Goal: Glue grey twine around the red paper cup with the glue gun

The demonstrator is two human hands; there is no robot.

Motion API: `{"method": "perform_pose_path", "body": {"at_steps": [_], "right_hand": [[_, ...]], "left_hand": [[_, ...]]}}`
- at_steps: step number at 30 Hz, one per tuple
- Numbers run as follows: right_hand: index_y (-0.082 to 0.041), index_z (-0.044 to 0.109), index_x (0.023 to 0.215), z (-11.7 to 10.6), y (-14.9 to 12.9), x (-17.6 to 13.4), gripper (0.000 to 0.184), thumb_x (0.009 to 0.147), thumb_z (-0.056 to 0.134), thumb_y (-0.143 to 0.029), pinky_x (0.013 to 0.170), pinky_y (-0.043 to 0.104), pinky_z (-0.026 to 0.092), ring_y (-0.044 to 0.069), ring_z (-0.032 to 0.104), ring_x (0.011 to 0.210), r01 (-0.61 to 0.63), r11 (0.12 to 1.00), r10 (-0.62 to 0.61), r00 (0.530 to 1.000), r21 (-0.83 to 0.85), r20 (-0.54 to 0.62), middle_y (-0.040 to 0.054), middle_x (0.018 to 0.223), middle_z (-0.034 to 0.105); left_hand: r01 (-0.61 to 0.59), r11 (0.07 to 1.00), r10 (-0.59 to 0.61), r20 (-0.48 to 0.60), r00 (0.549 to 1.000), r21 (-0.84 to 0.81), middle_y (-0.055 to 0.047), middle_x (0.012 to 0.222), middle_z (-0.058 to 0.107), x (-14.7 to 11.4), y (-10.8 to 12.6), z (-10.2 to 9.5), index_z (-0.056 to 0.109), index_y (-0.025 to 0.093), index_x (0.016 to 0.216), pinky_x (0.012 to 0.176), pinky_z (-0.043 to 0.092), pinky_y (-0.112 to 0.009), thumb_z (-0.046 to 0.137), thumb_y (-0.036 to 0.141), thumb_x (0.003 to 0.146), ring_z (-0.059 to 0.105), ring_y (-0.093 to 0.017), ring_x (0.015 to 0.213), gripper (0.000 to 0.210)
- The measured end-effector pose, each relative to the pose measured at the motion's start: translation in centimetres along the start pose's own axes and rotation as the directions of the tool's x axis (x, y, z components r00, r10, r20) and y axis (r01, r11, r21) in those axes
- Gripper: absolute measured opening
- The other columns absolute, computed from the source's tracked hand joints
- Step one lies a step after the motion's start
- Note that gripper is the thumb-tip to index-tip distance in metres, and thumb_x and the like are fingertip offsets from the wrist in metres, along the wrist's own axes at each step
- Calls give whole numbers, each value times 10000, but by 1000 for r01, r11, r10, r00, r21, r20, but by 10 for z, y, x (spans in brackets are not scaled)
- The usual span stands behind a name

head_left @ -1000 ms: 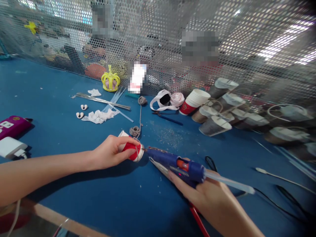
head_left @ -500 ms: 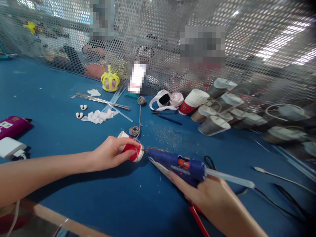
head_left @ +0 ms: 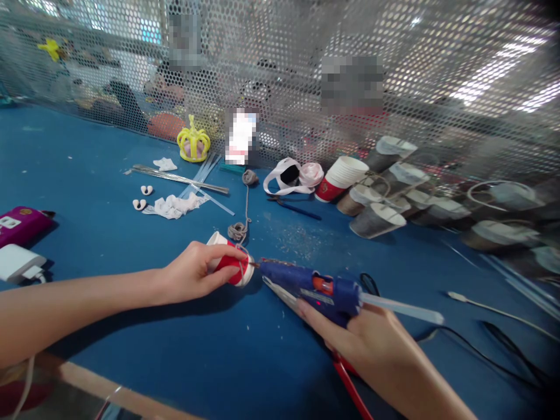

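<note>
A small red and white paper cup (head_left: 217,239) lies tipped on its side, with my left hand (head_left: 199,267) closed around it from above. Grey yarn (head_left: 242,251) crosses the cup near its base and runs back to a loose coil (head_left: 237,231) behind it. Wrapped around the handle of a blue hot glue gun (head_left: 289,276) is my right hand (head_left: 363,338). The gun's nozzle reaches the cup's base, and a clear glue stick (head_left: 402,309) protrudes from its rear. Under the gun are scissors with red handles (head_left: 350,385); whether my right hand touches them is unclear.
Grey-wrapped cups (head_left: 378,220) and stacked paper cups (head_left: 343,178) stand back right, before a perforated metal screen (head_left: 280,76). A yellow crown-shaped piece (head_left: 193,143), glue sticks (head_left: 203,175), white lace (head_left: 175,205) and pliers (head_left: 295,209) lie behind my hands. A white charger (head_left: 20,262) is left.
The whole view has shifted slightly. My left hand stays on the cup, and the glue gun's nozzle remains at the cup's base, with hardly any movement.
</note>
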State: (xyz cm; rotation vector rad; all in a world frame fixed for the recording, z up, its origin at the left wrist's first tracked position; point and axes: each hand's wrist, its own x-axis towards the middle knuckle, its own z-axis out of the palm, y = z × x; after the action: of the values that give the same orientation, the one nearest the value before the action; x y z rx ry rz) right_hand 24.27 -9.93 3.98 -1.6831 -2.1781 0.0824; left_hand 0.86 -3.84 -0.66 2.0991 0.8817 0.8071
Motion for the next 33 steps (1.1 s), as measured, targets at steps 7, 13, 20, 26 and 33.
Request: {"method": "perform_pose_path", "body": {"at_steps": [7,13,20,26,33], "right_hand": [[-231,652,581,-1,1,4,306,793,485,-373,363,212,395,146,570,411,-12,1000,13,997,-11,82,0,447,587],[-229,645,571,-9,-5,2,285,783,499,-352,358,223,384,150,548,398,-92,996,90,990,11,112,-13,404,544],[-227,674,676,-3,-2,2,271,805,446,-296,461,215,446,132,569,443,-32,998,27,997,53,78,9,535,632],[-251,690,708,-4,2,-4,259,810,464,-324,401,203,406,140,582,443,-6,998,9,999,-58,44,7,491,590],[-263,693,720,-13,-5,0,305,822,406,-246,464,219,448,129,522,413,42,998,-35,992,-51,118,6,504,594]], "left_hand": [[24,1000,-24,3,1000,-9,41,496,500,0,0,1,611,91,1046,428,323,-130,475,223,813,322,-48,414,300],[-16,1000,16,-1,1000,18,56,472,470,0,0,2,611,96,1045,397,276,-119,477,205,811,286,-40,394,291],[-29,999,29,7,1000,33,47,502,511,0,1,0,611,99,1051,405,287,-111,476,197,812,311,-33,396,291],[-38,998,38,16,999,41,20,557,585,-1,1,0,610,102,1067,418,322,-114,476,203,819,343,-29,392,299],[-50,998,49,24,999,46,-11,642,648,-1,1,0,608,116,1077,486,403,-123,480,208,827,471,-47,456,296]]}}
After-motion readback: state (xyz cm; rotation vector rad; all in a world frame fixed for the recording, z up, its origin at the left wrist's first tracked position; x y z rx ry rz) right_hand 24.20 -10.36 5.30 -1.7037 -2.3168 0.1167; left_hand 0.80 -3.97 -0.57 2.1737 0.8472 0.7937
